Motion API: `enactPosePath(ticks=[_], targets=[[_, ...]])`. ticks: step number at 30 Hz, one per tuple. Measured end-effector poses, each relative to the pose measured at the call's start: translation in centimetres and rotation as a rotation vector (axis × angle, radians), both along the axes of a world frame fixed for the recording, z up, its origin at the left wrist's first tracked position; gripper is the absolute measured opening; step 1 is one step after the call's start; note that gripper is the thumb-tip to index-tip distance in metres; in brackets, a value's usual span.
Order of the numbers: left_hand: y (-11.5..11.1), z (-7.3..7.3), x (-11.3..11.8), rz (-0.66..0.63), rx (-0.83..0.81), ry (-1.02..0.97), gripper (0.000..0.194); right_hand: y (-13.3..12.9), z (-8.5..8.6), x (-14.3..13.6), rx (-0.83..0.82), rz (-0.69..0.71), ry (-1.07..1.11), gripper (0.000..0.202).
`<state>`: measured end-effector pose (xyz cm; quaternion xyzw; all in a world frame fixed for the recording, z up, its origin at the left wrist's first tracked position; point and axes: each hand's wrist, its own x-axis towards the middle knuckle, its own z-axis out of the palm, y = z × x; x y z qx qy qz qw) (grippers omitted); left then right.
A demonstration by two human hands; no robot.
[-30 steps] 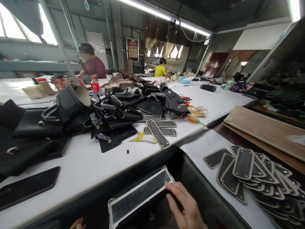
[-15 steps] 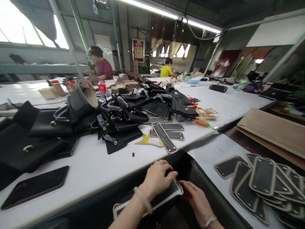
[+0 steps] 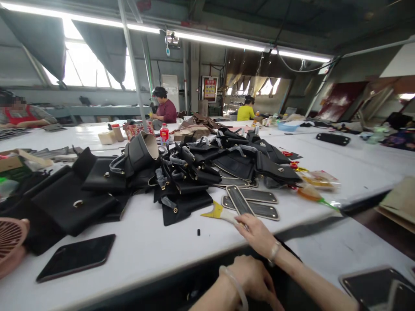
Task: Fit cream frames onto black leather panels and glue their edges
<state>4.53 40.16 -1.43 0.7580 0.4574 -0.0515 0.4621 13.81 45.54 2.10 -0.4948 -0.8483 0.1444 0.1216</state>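
My right hand (image 3: pixel 256 233) reaches over the table's front edge, fingers drawn together. Its fingertips rest where the white handle of a yellow fork-ended tool (image 3: pixel 215 211) meets the lower end of a black strip (image 3: pixel 239 199) with pale edging and rivets. The hand covers both ends, so which one it grips is unclear. Two similar black strips (image 3: pixel 264 210) lie crosswise underneath. Nearer to me, my left hand (image 3: pixel 249 278) is below the table edge over something dark, back of the hand up. Its fingertips point down and are hidden.
Black handbags (image 3: pixel 201 164) with wrapped handles are heaped behind the strips. A phone (image 3: pixel 76 258) lies front left, beside a pink slatted round object (image 3: pixel 9 246). More edged black panels (image 3: pixel 372 289) lie lower right. Several people sit at the tables beyond.
The view has swung left. My right hand has moved from beside my left hand up to the strips and tool. The pale-edged black piece under my left hand is out of sight.
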Motion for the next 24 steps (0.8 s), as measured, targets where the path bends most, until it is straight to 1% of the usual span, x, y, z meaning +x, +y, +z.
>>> enactPosePath(ticks=[2, 4, 6, 8, 10, 12, 13, 16, 18, 19, 20, 22, 24], targets=[[0.0, 0.1, -0.1, -0.028, 0.038, -0.038, 0.033, 1.9, -0.2, -2.4, 0.005, 0.023, -0.101, 0.023], [0.0, 0.2, -0.1, -0.052, 0.060, -0.081, 0.030, 3.5, -1.2, -3.9, -0.037, 0.023, -0.185, 0.023], [0.1, 0.1, -0.3, -0.080, 0.054, -0.123, 0.026, 4.5, -2.4, -4.7, -0.089, 0.027, -0.220, 0.026], [0.2, 0.0, -0.5, -0.114, 0.043, -0.156, 0.025, 4.9, -2.9, -5.0, -0.139, 0.024, -0.210, 0.028], [0.3, -0.1, -0.6, -0.145, 0.040, -0.175, 0.025, 4.8, -2.5, -4.7, -0.181, 0.004, -0.160, 0.029], [0.4, 0.1, -0.7, -0.169, 0.042, -0.177, 0.024, 4.3, -1.1, -3.3, -0.224, -0.043, -0.085, 0.030], [0.4, 0.2, -0.7, -0.180, 0.044, -0.174, 0.024, 3.9, -0.2, -2.2, -0.250, -0.077, -0.042, 0.030], [0.6, 0.6, -0.8, -0.217, 0.042, -0.175, 0.025, 1.4, 2.4, 2.9, -0.384, -0.192, 0.096, 0.025], [0.8, 0.7, -0.8, -0.245, 0.034, -0.186, 0.026, -1.5, 3.4, 7.0, -0.525, -0.255, 0.191, 0.026], [0.9, 0.7, -0.9, -0.258, 0.028, -0.192, 0.027, -3.3, 3.6, 8.9, -0.593, -0.283, 0.233, 0.029], [1.0, 0.6, -0.9, -0.269, 0.022, -0.198, 0.028, -5.2, 3.6, 10.5, -0.669, -0.307, 0.262, 0.032], [1.3, 0.4, -1.0, -0.292, 0.006, -0.210, 0.029, -9.2, 2.7, 12.9, -0.809, -0.342, 0.290, 0.037], [1.6, 0.2, -1.0, -0.312, -0.013, -0.221, 0.029, -12.6, 1.2, 13.9, -1.042, -0.369, 0.392, 0.043]])
